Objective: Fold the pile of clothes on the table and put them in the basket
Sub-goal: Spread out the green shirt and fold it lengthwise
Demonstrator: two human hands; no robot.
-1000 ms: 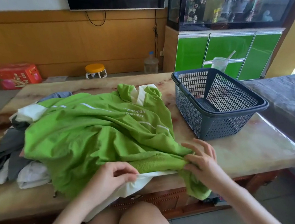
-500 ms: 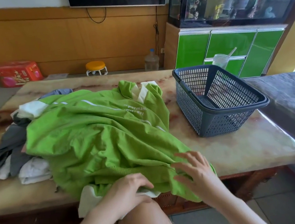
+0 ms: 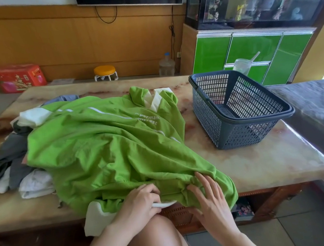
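A large green jacket (image 3: 106, 147) with white trim lies spread over the pile of clothes (image 3: 15, 164) on the marble table (image 3: 266, 162). Its lower hem hangs over the near edge. My left hand (image 3: 139, 203) grips the hem where a white lining shows. My right hand (image 3: 206, 193) lies on the hem just to the right, fingers spread and lightly bent over bunched green cloth. The dark blue mesh basket (image 3: 240, 122) stands on the table's right side, with nothing in it.
Grey and white garments stick out at the pile's left. A grey-covered bed (image 3: 322, 112) flanks the table's right side. Behind the basket are a plastic cup with a straw (image 3: 242, 65) and a green cabinet (image 3: 251, 52). My knee (image 3: 152, 241) is under the table's near edge.
The jacket's hem has slid toward the near edge and now hangs over it. Both hands shifted along the hem, and the right hand settled onto the bunched cloth.
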